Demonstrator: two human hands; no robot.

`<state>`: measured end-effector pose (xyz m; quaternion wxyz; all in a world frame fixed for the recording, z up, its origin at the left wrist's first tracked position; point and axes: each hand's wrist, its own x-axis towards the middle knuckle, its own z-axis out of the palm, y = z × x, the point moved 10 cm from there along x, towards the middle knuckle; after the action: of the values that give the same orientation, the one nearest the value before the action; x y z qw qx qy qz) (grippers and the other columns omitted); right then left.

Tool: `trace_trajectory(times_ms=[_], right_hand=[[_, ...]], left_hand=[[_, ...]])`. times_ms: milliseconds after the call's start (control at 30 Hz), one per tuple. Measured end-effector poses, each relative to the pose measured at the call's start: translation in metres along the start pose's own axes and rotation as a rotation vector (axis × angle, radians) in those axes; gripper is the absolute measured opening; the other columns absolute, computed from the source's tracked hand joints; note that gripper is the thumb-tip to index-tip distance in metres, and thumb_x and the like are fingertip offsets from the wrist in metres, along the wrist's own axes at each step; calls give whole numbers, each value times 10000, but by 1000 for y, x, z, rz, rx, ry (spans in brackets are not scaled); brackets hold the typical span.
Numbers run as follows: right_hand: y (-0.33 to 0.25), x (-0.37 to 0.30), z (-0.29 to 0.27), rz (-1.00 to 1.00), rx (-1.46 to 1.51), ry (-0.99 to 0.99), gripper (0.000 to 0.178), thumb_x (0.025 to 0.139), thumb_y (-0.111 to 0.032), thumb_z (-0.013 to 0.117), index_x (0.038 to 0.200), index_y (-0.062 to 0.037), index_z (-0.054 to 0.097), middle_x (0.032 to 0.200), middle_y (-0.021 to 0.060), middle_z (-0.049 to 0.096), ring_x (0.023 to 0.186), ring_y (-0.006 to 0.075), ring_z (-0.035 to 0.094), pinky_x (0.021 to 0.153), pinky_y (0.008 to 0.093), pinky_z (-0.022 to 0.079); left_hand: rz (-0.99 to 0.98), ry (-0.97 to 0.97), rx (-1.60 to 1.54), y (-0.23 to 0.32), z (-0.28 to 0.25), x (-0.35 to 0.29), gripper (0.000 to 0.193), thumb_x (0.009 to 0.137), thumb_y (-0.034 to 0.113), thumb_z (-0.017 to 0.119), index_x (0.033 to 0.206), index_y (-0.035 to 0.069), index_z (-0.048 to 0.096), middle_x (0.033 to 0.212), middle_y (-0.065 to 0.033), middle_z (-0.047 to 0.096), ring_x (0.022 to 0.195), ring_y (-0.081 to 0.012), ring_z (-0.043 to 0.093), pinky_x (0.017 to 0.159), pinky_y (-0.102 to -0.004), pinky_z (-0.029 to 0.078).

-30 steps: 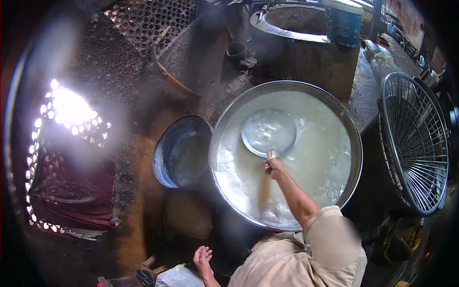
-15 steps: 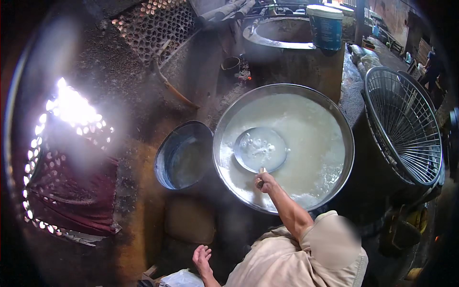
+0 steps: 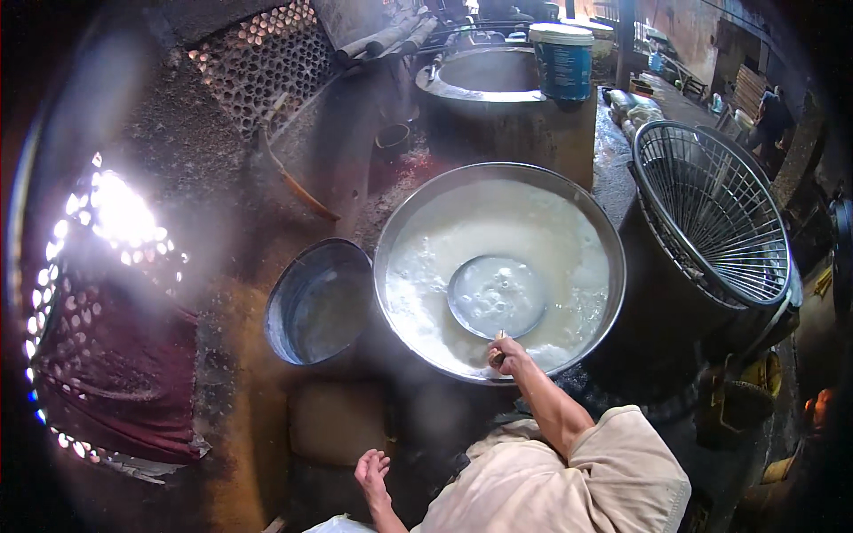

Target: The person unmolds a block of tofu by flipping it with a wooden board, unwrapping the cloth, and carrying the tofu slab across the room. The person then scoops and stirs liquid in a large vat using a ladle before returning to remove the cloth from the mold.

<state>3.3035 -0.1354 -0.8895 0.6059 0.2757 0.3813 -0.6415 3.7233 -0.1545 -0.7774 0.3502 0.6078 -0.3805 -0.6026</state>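
Observation:
My right hand point(image 3: 506, 353) is closed round the short handle of a wide, round skimmer point(image 3: 498, 298). The skimmer lies level in the pale, cloudy liquid of a big metal pan point(image 3: 615, 311), in its nearer middle part, with bubbles and froth inside its rim. Part of the rim is dipped under, and I cannot tell how deep it goes. Apart from the pan, at the lower left, my left hand point(image 3: 373, 465) hangs in the air with loosely curled fingers and nothing in it.
Left of the pan stands a dark metal tub point(image 3: 277, 306). A large wire basket point(image 3: 711, 213) rests on a drum at the right. Behind are a round vat point(image 3: 444, 89) and a blue lidded bucket point(image 3: 565, 67). A person point(image 3: 771, 120) is far right. Steam hazes the left.
My right hand has moved the skimmer to the right and nearer to me within the pan. The whole view has shifted a little; my left hand stays low and empty.

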Motion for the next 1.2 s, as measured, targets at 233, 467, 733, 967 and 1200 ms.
trace_trajectory(times_ms=[233, 467, 733, 967, 1200], right_hand=[[-34, -18, -24, 29, 39, 40, 142, 792, 11, 429, 689, -57, 358, 491, -4, 354, 359, 63, 341, 303, 187, 334], [-96, 0, -60, -48, -61, 128, 165, 793, -44, 440, 645, -61, 371, 475, 2, 358, 352, 77, 348, 297, 196, 320], [-155, 25, -44, -96, -192, 177, 215, 799, -78, 403, 587, -83, 366, 451, -3, 349, 334, 86, 340, 312, 210, 320], [-184, 44, -4, -52, -326, 75, 148, 768, -20, 404, 637, -76, 364, 483, 4, 369, 373, 88, 363, 328, 218, 341], [-191, 77, 22, -52, -330, 145, 116, 780, -33, 415, 676, -60, 372, 493, 5, 358, 374, 97, 360, 325, 217, 349]], left_hand=[[21, -33, -3, 6, 25, 16, 233, 827, 230, 511, 990, 65, 534, 881, -50, 593, 715, -129, 578, 613, -234, 430], [-2, -53, -12, 12, 57, 25, 247, 822, 204, 509, 1014, 50, 527, 900, -56, 588, 758, -133, 568, 682, -258, 424], [-31, 11, 0, 20, 73, 27, 252, 818, 208, 510, 1011, 47, 526, 895, -57, 583, 759, -133, 563, 682, -255, 425], [-47, 91, 5, 21, 73, 20, 256, 820, 216, 516, 1007, 43, 528, 894, -65, 584, 753, -141, 567, 664, -252, 430], [-71, 181, 12, 18, 69, 5, 244, 823, 235, 516, 985, 53, 523, 888, -67, 584, 737, -147, 579, 634, -243, 435]])
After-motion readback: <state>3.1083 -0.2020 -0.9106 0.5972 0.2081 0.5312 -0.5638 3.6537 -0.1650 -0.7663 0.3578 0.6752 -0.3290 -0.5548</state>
